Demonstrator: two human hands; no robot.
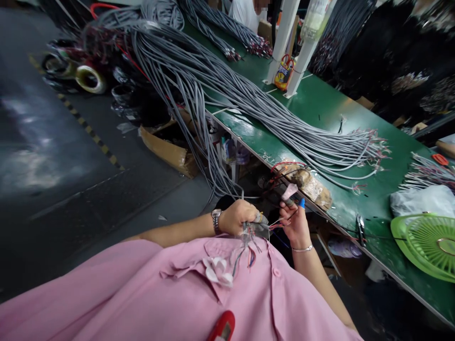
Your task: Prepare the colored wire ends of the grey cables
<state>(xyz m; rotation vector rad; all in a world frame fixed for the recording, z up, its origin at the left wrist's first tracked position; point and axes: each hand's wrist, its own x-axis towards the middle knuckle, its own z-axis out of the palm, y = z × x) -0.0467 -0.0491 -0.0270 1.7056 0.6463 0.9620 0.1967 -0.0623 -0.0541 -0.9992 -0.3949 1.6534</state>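
My left hand (239, 217), with a watch on its wrist, is closed around the stripped end of a grey cable. Loose coloured wires (251, 258) hang from that fist in front of the pink shirt. Other thin wires (275, 226) stretch across to my right hand (295, 226), which pinches them between its fingertips. A blue cover (302, 203) sits on one fingertip of that hand, and grey wrapping covers some fingers of both hands. Beyond the right hand, a taped brown block (313, 184) lies at the edge of the green table (384, 213).
A long bundle of grey cables (249, 90) lies across the table, some drooping over its edge. Pliers (360, 229) and a green fan (430, 246) stand at the right. A cardboard box (170, 154) and wire coils (90, 79) are on the floor. A person (245, 14) is at the back.
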